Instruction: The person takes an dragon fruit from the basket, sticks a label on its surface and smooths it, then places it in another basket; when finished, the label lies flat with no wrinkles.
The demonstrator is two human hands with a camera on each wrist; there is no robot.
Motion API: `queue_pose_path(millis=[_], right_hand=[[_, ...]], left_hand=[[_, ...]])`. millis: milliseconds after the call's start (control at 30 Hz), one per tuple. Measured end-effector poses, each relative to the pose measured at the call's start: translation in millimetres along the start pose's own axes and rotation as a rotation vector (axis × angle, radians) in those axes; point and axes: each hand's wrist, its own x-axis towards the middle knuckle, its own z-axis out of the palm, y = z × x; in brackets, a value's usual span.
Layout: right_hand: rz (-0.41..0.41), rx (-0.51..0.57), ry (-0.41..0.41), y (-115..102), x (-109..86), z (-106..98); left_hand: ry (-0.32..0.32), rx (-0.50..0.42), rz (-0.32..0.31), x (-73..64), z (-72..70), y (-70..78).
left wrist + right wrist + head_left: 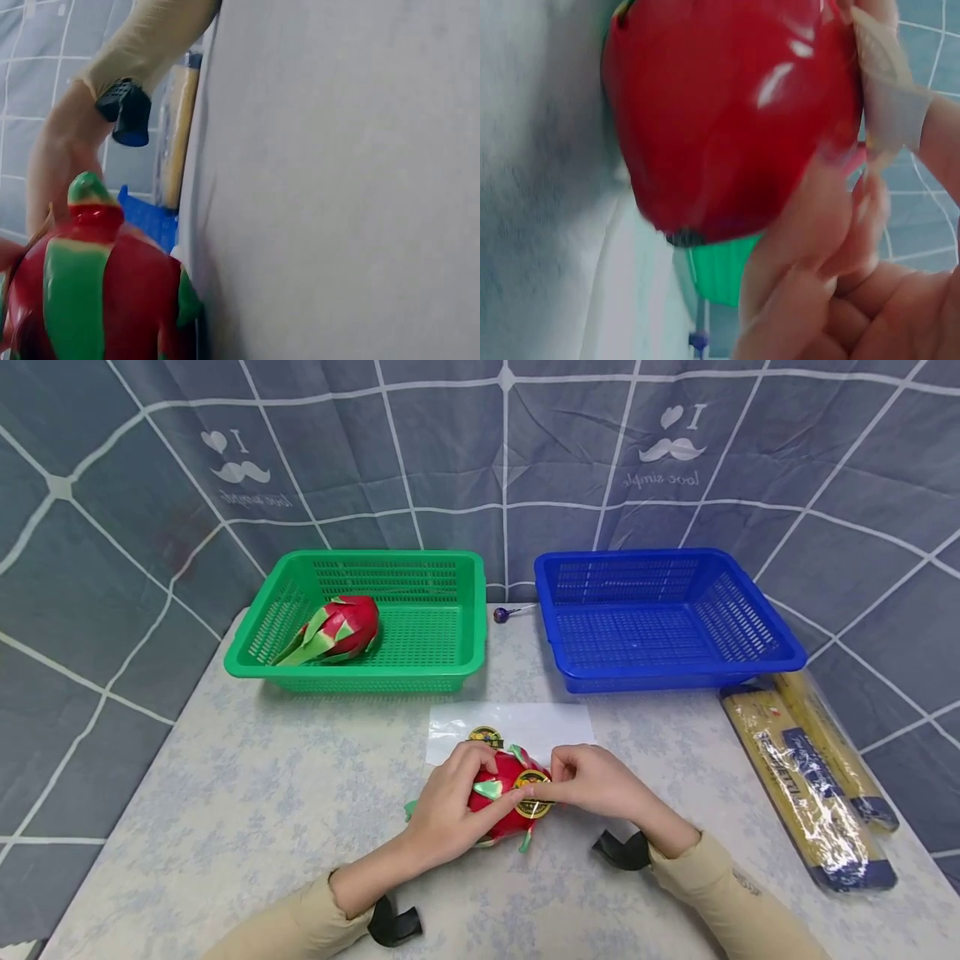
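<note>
A red dragon fruit with green scales lies on the table in front of me in the head view. My left hand holds it from the left, its thumb reaching across to a round black-and-gold sticker. From the right, my right hand pinches that sticker's edge at the fruit's right end. The right wrist view shows the sticker edge-on, standing off the glossy fruit. Behind the fruit lies a white backing sheet bearing another round sticker.
At the back left, a green basket contains another dragon fruit. A blue basket stands back right, with a lollipop between the baskets. Two packs of spaghetti lie along the right side. A patterned curtain hangs behind.
</note>
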Motion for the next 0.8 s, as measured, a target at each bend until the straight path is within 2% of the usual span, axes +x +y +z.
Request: queue_pose_path(millis=[67, 133, 200, 300, 400, 533, 667, 733, 800], right_hand=[[-0.004, -0.02, 0.011, 3.1, 3.2, 0.6], [-0.022, 0.011, -0.018, 7.8, 7.0, 1.2], [-0.068, 0.079, -0.092, 14.4, 11.3, 2.2], [-0.136, 0.219, -0.254, 23.3, 16.5, 5.3], [-0.184, 0.321, -0.332, 26.4, 18.7, 9.1], [-0.208, 0.378, -0.296, 26.0, 19.4, 12.5], [-0.209, 0.368, -0.245, 24.1, 19.4, 13.3], [-0.195, 0.367, -0.223, 21.4, 18.7, 13.4], [-0.171, 0.379, -0.203, 17.7, 17.4, 13.9]], left_hand=[[0.025, 0.018, 0.013, -0.1, 1.5, -0.3], [0.021, 0.026, 0.006, -0.3, 1.8, -1.1], [0.001, 0.009, -0.019, -0.4, 1.0, -1.7], [-0.023, -0.035, -0.071, -0.5, -0.7, -3.9], [-0.026, -0.088, -0.108, -0.4, -3.3, -6.0], [-0.03, -0.137, -0.128, 1.1, -6.6, -8.0], [-0.04, -0.162, -0.135, 3.8, -9.7, -10.6], [-0.04, -0.124, -0.115, 4.7, -10.9, -12.1], [-0.041, -0.046, -0.071, 4.8, -11.4, -13.8]])
